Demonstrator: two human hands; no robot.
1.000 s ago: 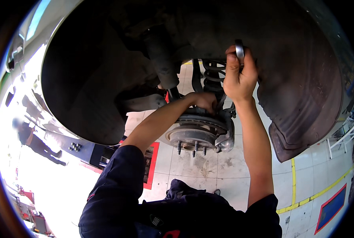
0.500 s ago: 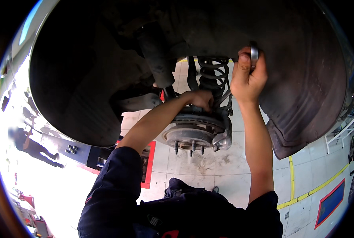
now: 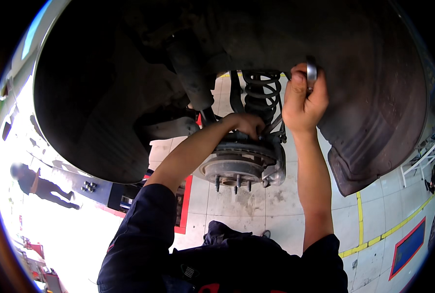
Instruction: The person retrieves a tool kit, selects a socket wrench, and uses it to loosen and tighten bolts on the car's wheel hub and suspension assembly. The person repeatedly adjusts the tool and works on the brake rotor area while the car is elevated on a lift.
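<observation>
Under the wheel arch, my left hand (image 3: 249,124) reaches behind the brake disc (image 3: 242,148), its fingers bent down. What they touch or grip there is hidden. Below, the wheel hub (image 3: 232,168) carries several studs. My right hand (image 3: 305,105) is raised to the right of the coil spring (image 3: 262,92), closed around a metal tool (image 3: 311,73). Only the tool's shiny silver rounded end shows clearly; its exact kind cannot be made out.
A dark shock absorber (image 3: 192,73) hangs left of the spring. The wheel arch liner (image 3: 368,127) curves around both arms. A dark workbench (image 3: 98,192) stands at left, with a person (image 3: 44,185) beyond. Yellow lines (image 3: 373,241) mark the tiled floor.
My right hand has dropped slightly with the tool. My left hand has shifted a little at the disc, its fingers showing more. In the background, the person has shifted.
</observation>
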